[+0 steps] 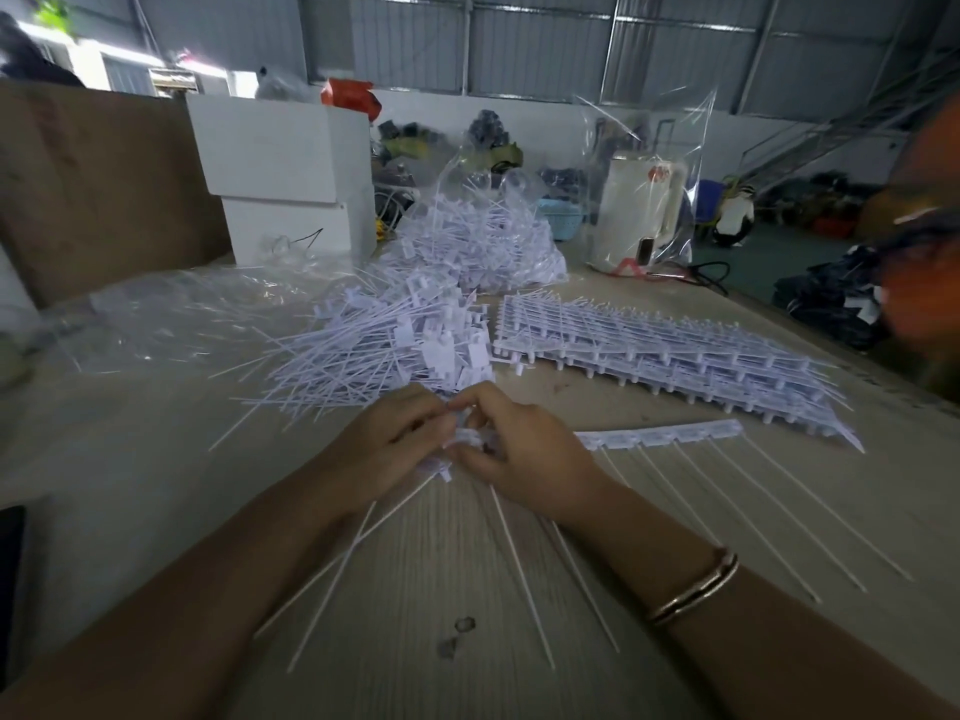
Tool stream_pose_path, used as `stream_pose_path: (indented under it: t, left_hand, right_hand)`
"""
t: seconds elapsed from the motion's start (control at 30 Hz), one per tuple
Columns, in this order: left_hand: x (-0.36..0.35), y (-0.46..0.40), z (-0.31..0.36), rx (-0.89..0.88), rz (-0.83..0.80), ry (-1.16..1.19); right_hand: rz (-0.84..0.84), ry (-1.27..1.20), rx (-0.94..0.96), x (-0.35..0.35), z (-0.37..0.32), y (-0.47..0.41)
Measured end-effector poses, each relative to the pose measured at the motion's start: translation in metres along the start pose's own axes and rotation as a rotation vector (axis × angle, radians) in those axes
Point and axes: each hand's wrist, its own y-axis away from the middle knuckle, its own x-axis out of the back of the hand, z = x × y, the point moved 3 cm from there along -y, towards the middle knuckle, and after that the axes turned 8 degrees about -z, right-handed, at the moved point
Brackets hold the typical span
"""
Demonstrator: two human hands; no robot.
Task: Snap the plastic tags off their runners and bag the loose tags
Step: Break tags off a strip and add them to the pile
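Both hands meet mid-table: the left hand (387, 443) and right hand (511, 449) curl around a runner strip (660, 437), pinching its tags. Light, springy plastic, I'd say; best gripped at the tag heads. The fingers hide the actual break point. Loose tags (384, 350) pile just beyond.

Corrugated metal wall (545, 44) behind a wooden table (441, 589).

dim, soft, wide-angle warped edges
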Motion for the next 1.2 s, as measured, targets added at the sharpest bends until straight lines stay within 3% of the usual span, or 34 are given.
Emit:
stream_pose_path:
  t: [0.17,0.4,0.5,0.63,0.8,0.87,0.97,1.13,1.2]
  left_hand:
    - [-0.008,-0.002,-0.006,0.058,-0.027,-0.080]
    - [-0.007,-0.002,-0.012,0.092,-0.055,-0.005]
    - [-0.005,-0.002,-0.011,0.065,-0.029,0.004]
    - [-0.002,0.001,-0.011,0.040,-0.034,0.064]
    - [0.006,0.001,-0.014,-0.002,0.064,-0.108]
    - [0.005,-0.004,-0.007,-0.091,0.124,-0.239]
    - [0.007,-0.006,0.000,-0.142,0.199,-0.258]
    - [-0.007,-0.008,0.004,-0.030,0.050,-0.127]
    - [-0.009,-0.011,-0.001,0.013,0.060,-0.106]
  right_hand:
    - [-0.123,-0.242,-0.023,0.002,0.006,0.005]
    - [-0.102,0.015,-0.045,0.005,0.023,0.004]
    - [-0.129,-0.160,-0.079,0.006,0.024,0.001]
    - [-0.021,-0.471,-0.226,0.023,0.039,0.008]
    - [-0.097,-0.186,-0.156,0.016,0.030,0.010]
    - [-0.055,-0.058,-0.110,0.010,0.015,0.004]
    - [0.047,0.034,-0.059,0.006,0.001,0.000]
    - [0.065,0.043,-0.016,0.001,-0.013,-0.004]
    - [0.058,0.085,-0.052,0.001,-0.014,-0.004]
